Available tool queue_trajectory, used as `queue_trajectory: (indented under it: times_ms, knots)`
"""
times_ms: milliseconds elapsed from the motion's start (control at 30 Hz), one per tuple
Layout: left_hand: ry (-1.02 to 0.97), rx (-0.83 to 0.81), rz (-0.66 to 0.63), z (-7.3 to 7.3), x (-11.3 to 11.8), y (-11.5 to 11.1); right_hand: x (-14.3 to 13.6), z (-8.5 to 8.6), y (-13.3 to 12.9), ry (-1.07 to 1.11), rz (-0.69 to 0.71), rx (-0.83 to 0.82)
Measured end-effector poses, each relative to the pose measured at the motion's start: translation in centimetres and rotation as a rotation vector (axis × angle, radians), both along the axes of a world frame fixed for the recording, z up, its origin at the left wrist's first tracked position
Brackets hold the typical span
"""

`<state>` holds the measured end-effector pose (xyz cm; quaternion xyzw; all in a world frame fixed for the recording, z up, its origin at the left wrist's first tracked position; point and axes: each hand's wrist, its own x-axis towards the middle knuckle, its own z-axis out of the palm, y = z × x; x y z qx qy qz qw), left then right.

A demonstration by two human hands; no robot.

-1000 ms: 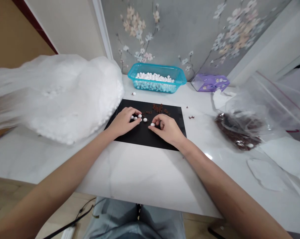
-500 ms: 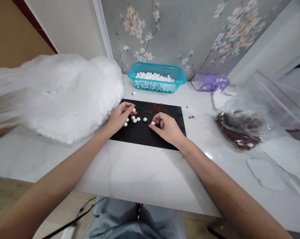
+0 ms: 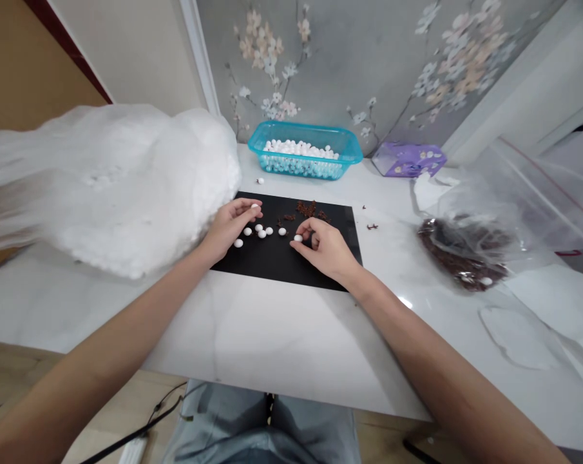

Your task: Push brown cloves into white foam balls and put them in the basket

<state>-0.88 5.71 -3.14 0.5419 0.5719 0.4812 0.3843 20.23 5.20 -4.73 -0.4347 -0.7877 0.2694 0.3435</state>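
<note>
Over the left part of a black mat, my left hand is closed on a small white ball held between thumb and fingers. My right hand pinches another white ball at the mat's right side. Between the hands lie several loose white balls, one of them just below my left fingers. Small reddish-brown pieces are heaped on the mat's far side, beyond my right hand. Their exact kind is too small to make out.
A blue basket of white balls stands against the wall, beside a purple packet. On the left sits a big white bag. A clear bag of brown pieces lies right. One ball rests behind the mat.
My left hand has shifted slightly left, and its ball now sits deeper between the fingers. A loose ball near it has moved a little left. My right hand is nearly still.
</note>
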Motion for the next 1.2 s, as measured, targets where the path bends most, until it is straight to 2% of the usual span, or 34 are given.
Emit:
queue_trajectory:
  times_ms: [267, 333, 467, 533, 700, 900, 1067, 1200]
  knots:
    - [-0.003, 0.024, 0.047, -0.3, 0.2, 0.1, 0.3, 0.3, 0.1, -0.053, 0.069, 0.008]
    - [0.003, 0.017, 0.050, -0.1, 0.3, 0.0, 0.9, 0.2, 0.6, -0.083, -0.051, 0.041]
    - [-0.019, 0.058, 0.088, -0.1, 0.5, -0.1, 2.5, 0.1, 1.5, -0.254, -0.424, 0.129]
    - [-0.028, 0.095, 0.124, -0.2, 0.5, 0.0, 3.0, 0.0, 1.7, -0.300, -0.493, 0.111]
    - [0.021, 0.111, 0.122, -0.5, 0.3, 0.1, 3.1, -0.1, 1.8, -0.315, -0.471, 0.122]
    - [0.281, 0.187, 0.046, -0.1, 0.6, -0.8, 3.1, -0.3, 1.8, -0.287, -0.373, 0.172]
    - [0.414, 0.258, 0.011, 0.5, 1.2, -1.5, 3.3, -0.3, 2.0, -0.248, -0.314, 0.184]
    - [0.446, 0.273, -0.056, 0.7, 1.5, -1.7, 2.5, -0.1, 1.8, -0.061, -0.239, 0.094]
